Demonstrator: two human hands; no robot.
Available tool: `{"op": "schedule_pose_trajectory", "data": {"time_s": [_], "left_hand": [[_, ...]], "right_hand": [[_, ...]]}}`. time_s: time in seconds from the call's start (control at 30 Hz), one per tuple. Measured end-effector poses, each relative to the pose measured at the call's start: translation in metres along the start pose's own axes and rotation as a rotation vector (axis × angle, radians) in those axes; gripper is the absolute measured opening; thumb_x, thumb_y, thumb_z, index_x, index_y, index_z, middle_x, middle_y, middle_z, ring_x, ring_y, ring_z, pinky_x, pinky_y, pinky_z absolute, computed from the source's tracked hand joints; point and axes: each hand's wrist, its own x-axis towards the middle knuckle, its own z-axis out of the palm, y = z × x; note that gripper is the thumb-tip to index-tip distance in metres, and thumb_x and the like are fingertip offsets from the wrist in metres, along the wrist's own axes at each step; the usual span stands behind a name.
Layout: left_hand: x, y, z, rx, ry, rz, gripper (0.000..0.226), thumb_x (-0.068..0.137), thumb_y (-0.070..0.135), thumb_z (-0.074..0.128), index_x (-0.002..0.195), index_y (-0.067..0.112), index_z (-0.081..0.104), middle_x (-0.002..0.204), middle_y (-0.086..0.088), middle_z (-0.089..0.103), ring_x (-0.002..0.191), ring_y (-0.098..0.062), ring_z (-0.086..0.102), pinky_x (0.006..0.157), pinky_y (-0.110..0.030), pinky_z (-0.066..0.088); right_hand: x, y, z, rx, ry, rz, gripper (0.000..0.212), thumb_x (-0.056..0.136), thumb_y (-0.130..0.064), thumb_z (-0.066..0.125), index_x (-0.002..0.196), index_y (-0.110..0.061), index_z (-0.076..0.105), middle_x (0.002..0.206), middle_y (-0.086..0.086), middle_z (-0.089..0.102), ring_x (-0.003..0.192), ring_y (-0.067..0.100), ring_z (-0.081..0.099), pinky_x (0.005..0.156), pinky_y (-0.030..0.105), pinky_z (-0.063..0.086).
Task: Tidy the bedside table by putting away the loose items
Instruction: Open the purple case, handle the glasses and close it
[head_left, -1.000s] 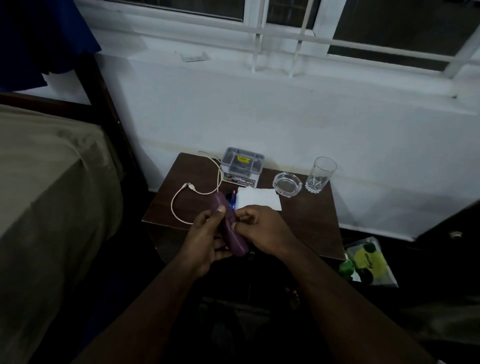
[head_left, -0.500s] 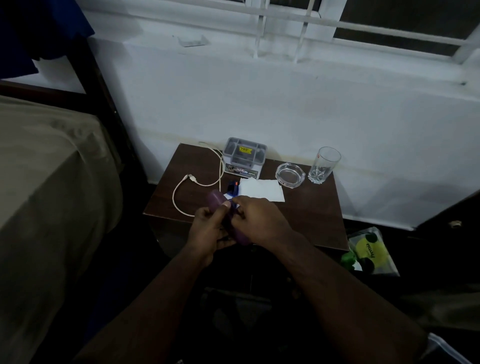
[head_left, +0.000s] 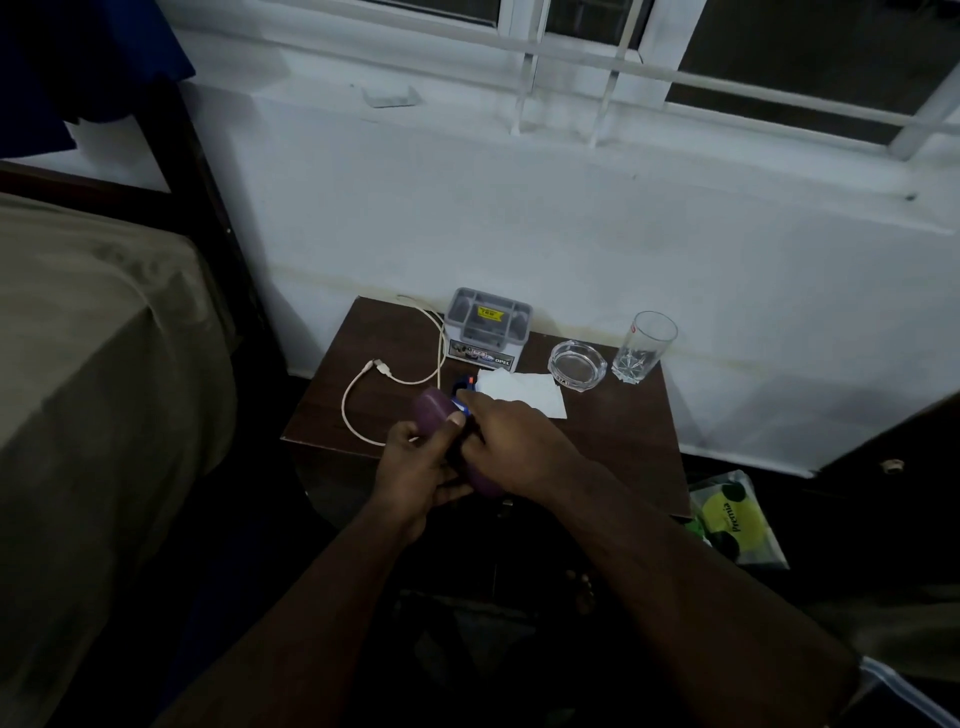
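From the head view, both hands meet over the near edge of the dark wooden bench (head_left: 613, 436), sharing a purple oblong case (head_left: 435, 411). The left hand (head_left: 415, 467) has its fingers curled round the case from below, thumb pressed on its upper side; the right hand (head_left: 514, 447) covers the case's lower half, fingers wrapped over it. Just behind the case a small blue item (head_left: 464, 385) lies on the bench, too dim to name. A white cable (head_left: 363, 400) loops across the left part of the bench, its plug end free. At the back stands a grey organiser box (head_left: 488, 330) against the wall, a white paper (head_left: 524, 392) lying in front of it. To the right sit a glass ashtray (head_left: 577, 365) and, just beside it, an upright drinking glass (head_left: 644, 347). A bed (head_left: 93, 353) fills the left side, and a green packet (head_left: 732, 519) lies on the floor at the right.
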Motion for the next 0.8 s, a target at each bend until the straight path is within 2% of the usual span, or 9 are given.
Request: {"op": "schedule_pose_trajectory", "data": {"time_s": [0.17,0.3,0.4,0.53,0.57,0.63,0.7,0.73,0.8], "left_hand": [[-0.002,0.004,0.002,0.009,0.004,0.027,0.032,0.091,0.033,0.069,0.092,0.019,0.041,0.085,-0.014,0.071,0.080,-0.034,0.073,0.067,-0.047,0.062],[-0.002,0.005,-0.001,0.009,-0.004,0.032,0.033,0.091,0.033,0.069,0.099,0.018,0.041,0.088,-0.017,0.072,0.084,-0.037,0.073,0.079,-0.057,0.060],[0.000,0.005,-0.002,0.003,-0.014,0.035,0.034,0.091,0.033,0.069,0.102,0.017,0.041,0.090,-0.017,0.073,0.086,-0.038,0.074,0.080,-0.059,0.059],[0.002,0.004,-0.003,0.003,-0.013,0.027,0.035,0.091,0.033,0.069,0.107,0.015,0.042,0.089,-0.015,0.074,0.082,-0.035,0.074,0.075,-0.053,0.061],[0.001,0.006,-0.004,0.009,-0.015,0.019,0.039,0.091,0.033,0.069,0.111,0.010,0.044,0.093,-0.016,0.075,0.083,-0.035,0.074,0.073,-0.051,0.062],[0.001,0.007,-0.004,0.023,-0.028,0.004,0.055,0.090,0.035,0.071,0.125,0.001,0.045,0.107,-0.023,0.073,0.087,-0.036,0.074,0.072,-0.048,0.062],[0.001,0.008,-0.005,0.031,-0.022,0.001,0.061,0.088,0.034,0.073,0.130,0.000,0.045,0.112,-0.027,0.071,0.089,-0.038,0.074,0.071,-0.049,0.061],[0.001,0.008,-0.005,0.032,-0.012,0.002,0.060,0.087,0.034,0.074,0.128,0.000,0.045,0.112,-0.027,0.070,0.088,-0.039,0.074,0.071,-0.050,0.061],[0.001,0.009,-0.004,0.034,-0.003,0.001,0.052,0.087,0.033,0.074,0.119,0.004,0.046,0.108,-0.026,0.071,0.084,-0.037,0.075,0.071,-0.051,0.061]], "right_hand": [[0.004,-0.010,0.003,-0.048,0.004,-0.030,0.065,0.090,-0.018,0.049,0.151,-0.011,0.030,0.128,0.020,0.062,0.110,0.038,0.062,0.086,0.040,0.048],[0.004,-0.011,0.005,-0.070,0.009,-0.061,0.068,0.087,-0.015,0.050,0.152,-0.009,0.029,0.123,0.023,0.064,0.108,0.038,0.061,0.086,0.040,0.046],[0.006,-0.011,0.006,-0.067,0.004,-0.061,0.067,0.088,-0.015,0.050,0.152,-0.011,0.029,0.127,0.022,0.062,0.111,0.038,0.060,0.086,0.038,0.045],[0.002,-0.011,0.000,0.045,0.033,-0.007,0.058,0.091,-0.020,0.050,0.147,-0.013,0.039,0.129,0.017,0.064,0.115,0.034,0.060,0.092,0.038,0.047],[0.001,-0.009,-0.002,0.097,0.045,0.004,0.051,0.092,-0.021,0.050,0.142,-0.015,0.047,0.124,0.014,0.067,0.111,0.031,0.063,0.091,0.038,0.049],[0.001,-0.003,-0.006,0.168,-0.003,0.004,0.034,0.093,-0.023,0.051,0.124,-0.018,0.061,0.104,0.005,0.073,0.092,0.021,0.066,0.078,0.031,0.047],[0.002,0.002,-0.008,0.167,-0.070,-0.036,0.026,0.093,-0.025,0.051,0.114,-0.018,0.065,0.089,-0.001,0.070,0.078,0.015,0.060,0.070,0.025,0.040],[0.002,0.003,-0.010,0.159,-0.088,-0.056,0.026,0.094,-0.026,0.050,0.114,-0.018,0.064,0.088,-0.002,0.068,0.077,0.015,0.059,0.070,0.026,0.039],[0.002,0.001,-0.013,0.115,-0.100,-0.073,0.032,0.096,-0.025,0.048,0.125,-0.015,0.059,0.101,0.006,0.071,0.088,0.024,0.064,0.076,0.033,0.047]]}}
